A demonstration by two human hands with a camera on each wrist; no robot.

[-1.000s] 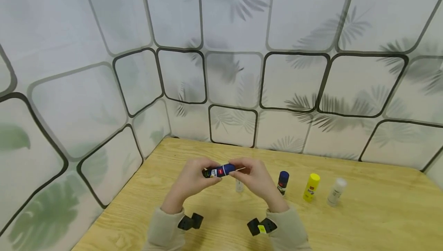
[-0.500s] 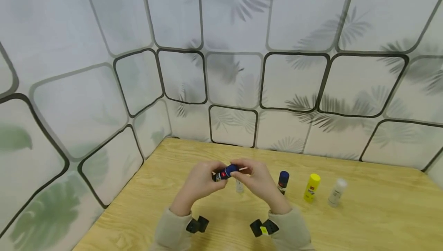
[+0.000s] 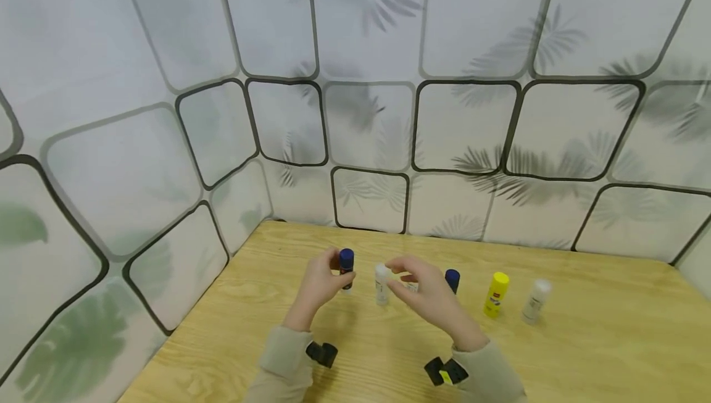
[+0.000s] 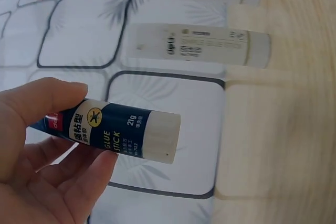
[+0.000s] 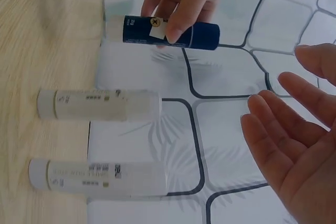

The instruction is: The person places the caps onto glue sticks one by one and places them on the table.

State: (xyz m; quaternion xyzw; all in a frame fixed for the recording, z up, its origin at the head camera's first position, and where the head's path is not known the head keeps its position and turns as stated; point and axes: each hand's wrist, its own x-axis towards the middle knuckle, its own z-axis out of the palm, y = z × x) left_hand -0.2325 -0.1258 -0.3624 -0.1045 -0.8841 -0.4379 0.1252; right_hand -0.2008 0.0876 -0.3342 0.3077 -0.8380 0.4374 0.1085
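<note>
My left hand (image 3: 321, 282) holds a dark blue glue stick (image 3: 347, 260) upright, cap on top, between thumb and fingers. Its white base (image 4: 161, 137) shows below the grip in the left wrist view and appears lifted off the table. To its right stands a white glue stick (image 3: 381, 286), upright on the wood. My right hand (image 3: 432, 297) hovers just beside that one, its fingers parted and slightly bent around nothing, as the right wrist view shows of the hand (image 5: 296, 140). A second white glue stick (image 5: 100, 177) is mostly hidden behind the right hand in the head view.
On the right stand a blue-capped glue stick (image 3: 452, 279), partly covered by my right hand, a yellow glue stick (image 3: 496, 295) and another white glue stick (image 3: 536, 302). The wooden table (image 3: 600, 341) meets a patterned cloth wall (image 3: 372, 199) at the back and left.
The blue glue stick was tilted between both hands. My right hand has let go of its cap and moved right; the left hand has turned the stick upright and moved slightly left.
</note>
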